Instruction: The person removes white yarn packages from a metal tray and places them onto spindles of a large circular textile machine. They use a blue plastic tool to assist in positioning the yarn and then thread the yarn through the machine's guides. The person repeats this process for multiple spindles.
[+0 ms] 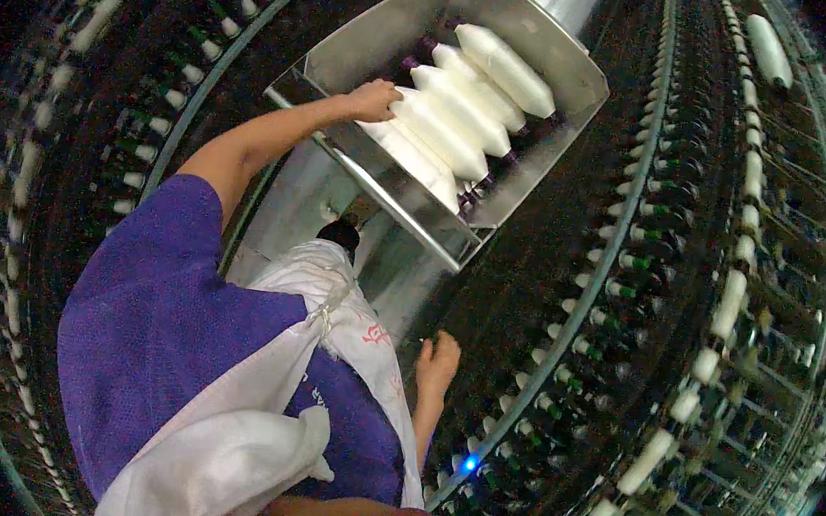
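My left hand [376,100] reaches into a metal cart [535,205] with its fingers curled on the near-left end of a white roving bobbin [438,134]. Several more fat white bobbins with purple tube ends lie side by side in the cart, among them a bobbin [505,68] at the far side. Low beside my body hangs my right hand [438,361], away from the cart. Its fingers are loosely bent with the thumb apart, and I see nothing held in it.
Spinning frames with curved-looking rails run along both sides, with a rail [621,242] close on the right. Rows of small white bobbins [193,73] line the left frame. A white roving bobbin [769,51] hangs at the upper right. A white cloth [218,462] is tied around me.
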The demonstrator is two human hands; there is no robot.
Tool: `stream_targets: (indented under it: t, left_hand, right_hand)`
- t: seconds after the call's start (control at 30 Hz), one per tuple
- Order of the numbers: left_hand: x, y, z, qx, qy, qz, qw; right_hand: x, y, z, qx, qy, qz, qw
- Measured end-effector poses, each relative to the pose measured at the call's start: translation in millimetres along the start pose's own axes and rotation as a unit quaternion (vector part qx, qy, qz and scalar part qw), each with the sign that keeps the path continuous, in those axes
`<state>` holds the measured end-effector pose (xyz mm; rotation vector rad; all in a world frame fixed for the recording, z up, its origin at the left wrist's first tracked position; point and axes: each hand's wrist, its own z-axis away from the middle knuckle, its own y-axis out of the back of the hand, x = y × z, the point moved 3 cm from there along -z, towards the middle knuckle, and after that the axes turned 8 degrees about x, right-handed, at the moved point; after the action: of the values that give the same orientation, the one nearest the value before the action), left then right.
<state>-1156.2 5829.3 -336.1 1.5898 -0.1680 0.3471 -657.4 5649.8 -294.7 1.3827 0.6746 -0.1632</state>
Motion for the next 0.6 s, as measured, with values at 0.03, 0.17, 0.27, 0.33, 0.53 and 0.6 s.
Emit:
stream_targets:
  t: [0.03,0.17,0.27,0.33,0.53,0.6]
  left_hand:
    - [-26,-14,-14,-0.025,-0.003,-0.027,0.999]
    - [-115,-82,-68,-0.122,-0.033,-0.14,0.982]
    - [-148,-136,-97,-0.166,-0.05,-0.177,0.969]
    - [-156,-162,-105,-0.206,-0.04,-0.143,0.967]
    - [-146,-166,-116,-0.219,-0.028,-0.104,0.97]
    - [-142,-155,-123,-0.284,-0.054,-0.105,0.952]
  right_hand:
    - [-20,8,-25,0.094,0.065,-0.011,0.993]
    - [-86,4,-119,0.22,0.1,-0.003,0.97]
    - [-114,-36,-164,-0.052,-0.005,0.092,0.994]
    - [-131,-43,-176,0.04,0.079,0.149,0.985]
    - [-136,-47,-192,0.145,0.058,0.067,0.985]
    - [-134,-50,-196,0.159,0.055,0.061,0.984]
